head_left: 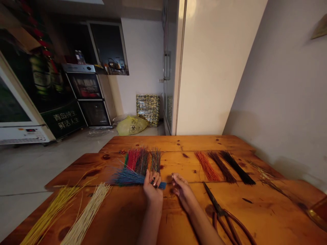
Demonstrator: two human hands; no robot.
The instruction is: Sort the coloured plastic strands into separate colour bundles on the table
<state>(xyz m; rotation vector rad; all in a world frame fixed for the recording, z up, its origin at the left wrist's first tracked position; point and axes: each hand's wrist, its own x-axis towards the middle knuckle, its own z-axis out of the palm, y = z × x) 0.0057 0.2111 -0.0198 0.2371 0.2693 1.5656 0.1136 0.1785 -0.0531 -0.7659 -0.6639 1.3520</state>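
Observation:
My left hand (153, 186) is closed around a bundle of thin blue strands (129, 177). Their loose ends fan out to the left, and a short even end sticks out on the right of the fist. A short gap away, my right hand (181, 188) hovers with loosely curled fingers, nothing visible in them. Behind the blue bundle lie red strands (133, 158), dark mixed strands (142, 160) and another mixed bundle (155, 160). Green strands (126, 160) show at their left edge, partly covered. Large scissors (221, 211) lie to the right of my right forearm, blades partly closed.
On the wooden table (178, 144), yellow (55, 211) and cream strands (88, 212) lie front left. Orange (206, 165), brown (222, 166) and black bundles (238, 167) lie right, with loose scraps (268, 177) beyond. A yellow bag (131, 126) sits on the floor behind.

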